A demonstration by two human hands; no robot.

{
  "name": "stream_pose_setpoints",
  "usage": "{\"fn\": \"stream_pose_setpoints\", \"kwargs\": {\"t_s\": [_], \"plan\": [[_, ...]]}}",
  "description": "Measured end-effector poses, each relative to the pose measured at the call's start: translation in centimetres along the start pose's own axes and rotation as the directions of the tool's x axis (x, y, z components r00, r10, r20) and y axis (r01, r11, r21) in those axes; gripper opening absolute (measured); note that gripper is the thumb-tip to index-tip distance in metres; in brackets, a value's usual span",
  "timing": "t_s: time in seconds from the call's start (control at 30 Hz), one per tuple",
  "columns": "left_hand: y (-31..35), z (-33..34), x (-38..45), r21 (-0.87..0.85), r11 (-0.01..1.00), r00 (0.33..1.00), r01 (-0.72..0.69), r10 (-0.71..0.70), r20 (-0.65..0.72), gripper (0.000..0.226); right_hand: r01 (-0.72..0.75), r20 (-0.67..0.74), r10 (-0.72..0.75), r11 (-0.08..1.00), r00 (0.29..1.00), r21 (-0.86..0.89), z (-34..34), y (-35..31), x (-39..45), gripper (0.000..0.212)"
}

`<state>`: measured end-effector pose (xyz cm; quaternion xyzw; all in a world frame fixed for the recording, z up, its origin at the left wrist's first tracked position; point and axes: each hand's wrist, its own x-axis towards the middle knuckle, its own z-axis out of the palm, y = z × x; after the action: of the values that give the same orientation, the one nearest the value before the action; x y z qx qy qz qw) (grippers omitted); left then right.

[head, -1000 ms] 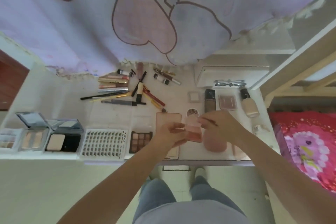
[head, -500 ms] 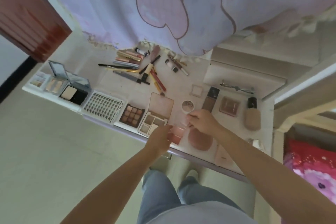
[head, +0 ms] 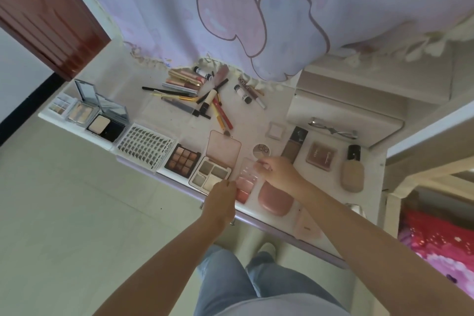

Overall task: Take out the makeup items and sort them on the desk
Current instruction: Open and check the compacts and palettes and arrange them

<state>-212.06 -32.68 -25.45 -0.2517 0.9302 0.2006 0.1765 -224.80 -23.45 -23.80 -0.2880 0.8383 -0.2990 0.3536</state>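
Note:
A small pink blush palette (head: 245, 181) with a clear lid lies open on the white desk (head: 259, 120) near its front edge. My left hand (head: 221, 201) rests at the palette's near left corner, fingers curled against it. My right hand (head: 278, 174) pinches the far edge of its clear lid. To the left stands an open green-toned eyeshadow palette (head: 211, 174) with a pink lid. A rounded pink compact (head: 275, 199) sits just right of the blush palette, partly under my right wrist.
Left along the front edge: a brown eyeshadow palette (head: 182, 161), a lash tray (head: 145, 146), open powder compacts (head: 98, 120). Pencils and tubes (head: 205, 95) lie at the back. A foundation bottle (head: 352, 169), a blush (head: 320, 156) and a curler (head: 333, 129) lie right. A curtain (head: 256, 7) overhangs.
The blush palette went from being held up in both hands to lying on the desk beside the green palette. The head turned, so the desk now runs diagonally.

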Motion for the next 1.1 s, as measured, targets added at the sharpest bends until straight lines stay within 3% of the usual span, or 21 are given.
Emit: {"fn": "stream_pose_setpoints", "kwargs": {"t_s": [0.17,0.3,0.4,0.5,0.6,0.7,0.8,0.93,1.1], "plan": [[-0.2,0.6,-0.6,-0.026,1.000,1.000,0.008,-0.008,-0.020,0.035,0.101,-0.117,-0.139,0.953,0.983,-0.285,0.0,2.2,-3.5,0.051],[-0.7,1.5,-1.6,-0.023,1.000,0.998,-0.002,0.001,-0.059,0.042,0.077,-0.046,-0.116,0.857,0.992,-0.510,2.3,4.5,-6.2,0.064],[-1.2,1.6,-1.9,-0.028,1.000,0.994,-0.004,0.001,-0.111,0.041,0.033,-0.121,-0.106,0.871,0.987,-0.491,3.6,5.5,-5.9,0.078],[-1.6,0.9,-2.2,-0.038,0.999,0.993,-0.039,0.034,-0.117,0.040,0.021,-0.140,-0.083,0.916,0.987,-0.400,3.3,4.6,-5.8,0.067],[-1.6,-0.3,-1.9,-0.170,0.979,0.993,-0.109,0.099,-0.066,0.039,-0.010,-0.115,-0.013,0.980,0.993,-0.199,2.1,4.0,-5.9,0.065],[-1.0,-2.5,-0.7,-0.510,0.854,0.991,-0.102,0.130,0.019,0.043,-0.019,-0.119,0.019,1.000,0.993,0.008,-0.3,2.2,-6.5,0.063],[0.3,-6.0,0.3,-0.747,0.664,0.952,-0.027,0.245,0.183,0.060,0.033,-0.101,-0.026,0.997,0.995,0.076,-3.0,-0.1,-7.6,0.058],[2.5,-9.9,0.9,-0.819,0.556,0.843,-0.140,0.500,0.196,0.061,0.105,-0.143,-0.095,0.992,0.985,0.067,-6.2,-3.4,-9.2,0.058],[4.8,-13.2,1.0,-0.888,0.392,0.800,-0.239,0.598,0.049,0.063,0.137,-0.300,-0.135,0.990,0.944,-0.014,-8.7,-5.8,-10.8,0.071]]}}
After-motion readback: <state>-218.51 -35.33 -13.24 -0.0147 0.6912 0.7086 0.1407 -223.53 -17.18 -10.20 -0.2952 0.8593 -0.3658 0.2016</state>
